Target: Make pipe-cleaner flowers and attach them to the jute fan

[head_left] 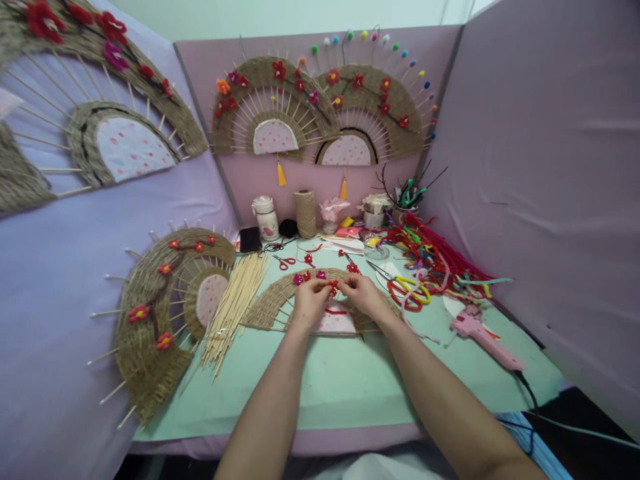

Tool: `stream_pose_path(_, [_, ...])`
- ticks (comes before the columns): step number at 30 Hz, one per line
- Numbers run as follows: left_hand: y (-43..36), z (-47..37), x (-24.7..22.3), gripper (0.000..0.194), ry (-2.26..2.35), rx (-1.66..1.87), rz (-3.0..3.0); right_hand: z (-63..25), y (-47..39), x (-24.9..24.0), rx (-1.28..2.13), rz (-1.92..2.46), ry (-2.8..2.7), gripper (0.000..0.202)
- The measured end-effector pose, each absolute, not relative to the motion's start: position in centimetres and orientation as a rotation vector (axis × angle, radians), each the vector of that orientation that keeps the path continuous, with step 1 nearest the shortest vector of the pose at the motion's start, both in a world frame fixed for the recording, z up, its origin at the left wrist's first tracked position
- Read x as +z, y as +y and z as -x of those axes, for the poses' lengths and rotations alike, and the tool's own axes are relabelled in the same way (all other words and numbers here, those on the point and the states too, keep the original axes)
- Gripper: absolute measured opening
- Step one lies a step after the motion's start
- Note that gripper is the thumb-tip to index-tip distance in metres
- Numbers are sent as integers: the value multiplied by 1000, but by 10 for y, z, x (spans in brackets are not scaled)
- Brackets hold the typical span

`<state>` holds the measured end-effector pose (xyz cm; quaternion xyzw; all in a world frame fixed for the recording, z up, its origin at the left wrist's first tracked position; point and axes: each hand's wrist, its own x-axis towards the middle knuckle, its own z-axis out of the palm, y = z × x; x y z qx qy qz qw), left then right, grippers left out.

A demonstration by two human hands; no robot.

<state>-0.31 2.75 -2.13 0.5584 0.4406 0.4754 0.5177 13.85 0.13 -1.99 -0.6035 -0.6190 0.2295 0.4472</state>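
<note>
Both hands meet over a half-round twine fan (pixel 270 297) that lies on the table in front of me. My left hand (pixel 311 300) pinches one side of a red pipe cleaner flower (pixel 333 287). From the other side, my right hand (pixel 361 293) closes its fingertips on the same flower. A red strip hangs just below it, over the fan's dotted white centre (pixel 336 323). Magenta and red flowers (pixel 302 278) sit along the fan's upper band. Another red flower (pixel 353 268) lies just beyond my right hand.
Left of the fan lies a bundle of thin sticks (pixel 235 307). Red-handled scissors (pixel 285 262), larger scissors (pixel 410 293) and a pink glue gun (pixel 485 337) surround the work. Pipe cleaners (pixel 440 250) heap at right. A twine roll (pixel 305 213) and white bottle (pixel 265 219) stand behind.
</note>
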Motion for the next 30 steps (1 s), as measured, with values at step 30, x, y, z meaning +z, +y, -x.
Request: stream_pose_path(30, [39, 42, 10, 18, 929, 1784, -493, -150, 44, 6, 243, 2093, -1719, 20])
